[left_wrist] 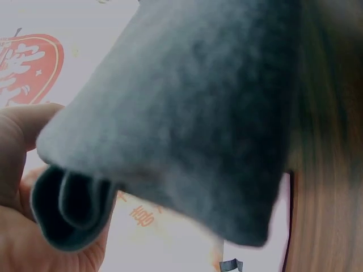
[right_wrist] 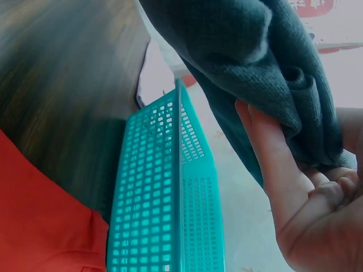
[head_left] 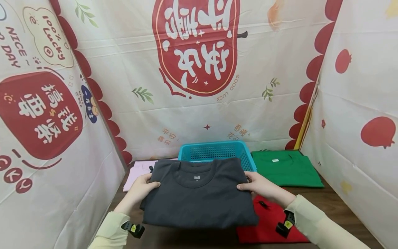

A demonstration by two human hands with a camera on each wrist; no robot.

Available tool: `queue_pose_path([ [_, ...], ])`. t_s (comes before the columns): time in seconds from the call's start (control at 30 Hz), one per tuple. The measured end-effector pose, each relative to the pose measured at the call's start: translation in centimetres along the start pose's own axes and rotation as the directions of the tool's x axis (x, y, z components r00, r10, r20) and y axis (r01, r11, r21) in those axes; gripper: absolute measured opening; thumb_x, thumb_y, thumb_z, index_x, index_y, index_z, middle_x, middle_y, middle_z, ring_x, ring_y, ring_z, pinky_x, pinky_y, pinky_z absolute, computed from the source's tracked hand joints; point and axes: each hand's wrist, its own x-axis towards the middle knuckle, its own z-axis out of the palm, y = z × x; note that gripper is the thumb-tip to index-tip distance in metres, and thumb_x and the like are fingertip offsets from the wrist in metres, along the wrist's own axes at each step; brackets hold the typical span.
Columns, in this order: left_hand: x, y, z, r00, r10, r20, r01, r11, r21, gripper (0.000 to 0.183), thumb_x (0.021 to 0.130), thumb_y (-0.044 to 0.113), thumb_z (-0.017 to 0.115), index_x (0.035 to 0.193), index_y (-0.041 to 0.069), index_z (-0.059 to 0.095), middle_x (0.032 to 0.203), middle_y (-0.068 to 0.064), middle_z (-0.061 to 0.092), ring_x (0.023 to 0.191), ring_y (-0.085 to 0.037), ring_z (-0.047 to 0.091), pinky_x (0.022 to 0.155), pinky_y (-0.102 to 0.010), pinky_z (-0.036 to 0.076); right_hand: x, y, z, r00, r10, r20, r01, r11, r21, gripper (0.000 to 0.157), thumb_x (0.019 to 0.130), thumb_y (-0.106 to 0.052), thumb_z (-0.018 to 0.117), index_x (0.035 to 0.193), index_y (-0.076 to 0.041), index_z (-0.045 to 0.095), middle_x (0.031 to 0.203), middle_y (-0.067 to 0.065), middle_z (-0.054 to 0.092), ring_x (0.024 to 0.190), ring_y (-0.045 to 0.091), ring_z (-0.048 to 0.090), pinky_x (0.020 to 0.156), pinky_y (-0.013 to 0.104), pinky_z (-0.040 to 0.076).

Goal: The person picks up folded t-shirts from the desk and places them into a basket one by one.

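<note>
A folded dark grey T-shirt (head_left: 199,204) hangs between both hands above the table, its round collar and small neck label facing up. My left hand (head_left: 141,190) pinches its left edge, thumb on top. On the opposite edge my right hand (head_left: 259,185) grips it the same way, with fingers underneath the folded layers in the right wrist view. The shirt's far edge overlaps the front of a turquoise plastic basket (head_left: 214,148) in the head view. Rolled folds of the grey cloth (left_wrist: 170,113) show beside the left fingers in the left wrist view.
A folded green shirt (head_left: 286,169) lies right of the basket. Nearer, a folded red shirt (head_left: 270,224) sits partly under the right forearm. Pink folded clothing (head_left: 136,174) lies at the left. Printed cloth walls (head_left: 217,114) enclose the dark wooden table (head_left: 342,207) at the back and sides.
</note>
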Motion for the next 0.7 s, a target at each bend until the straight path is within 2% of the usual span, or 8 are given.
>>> queue_pose_path([
  [0.27,1.3,0.4,0.5,1.0,0.012,0.012,-0.011,0.999,-0.04,0.03,0.085,0.009,0.067,0.111,-0.006,0.066,0.095,-0.013,0.07,0.076,-0.017,0.064,0.068,-0.031,0.053,0.1,-0.2,-1.2,1.0,0.004,-0.019,-0.004,1.0,0.015,0.057,0.096,-0.017,0.062,0.138,0.01,0.036,0.117,0.018,0.063,0.091,0.033,0.068,0.071,0.049,0.056],
  [0.5,2.0,1.2,0.5,0.999,0.005,0.034,0.0,0.991,-0.137,0.038,0.086,0.009,0.066,0.118,-0.01,0.061,0.101,-0.019,0.069,0.08,-0.022,0.066,0.068,-0.034,0.054,0.3,-0.8,-2.1,1.0,-0.001,-0.03,0.001,1.0,0.0,0.059,0.096,-0.017,0.062,0.14,0.01,0.034,0.119,0.019,0.061,0.091,0.034,0.068,0.071,0.049,0.056],
  [0.7,2.7,1.7,0.7,0.999,-0.024,0.032,0.029,0.988,-0.15,0.038,0.086,0.011,0.066,0.119,-0.009,0.062,0.101,-0.017,0.069,0.078,-0.021,0.066,0.066,-0.034,0.055,0.4,-1.1,-3.0,0.999,-0.001,-0.042,0.001,1.0,-0.008,0.06,0.096,-0.016,0.062,0.142,0.01,0.033,0.121,0.02,0.059,0.092,0.034,0.067,0.071,0.05,0.056],
])
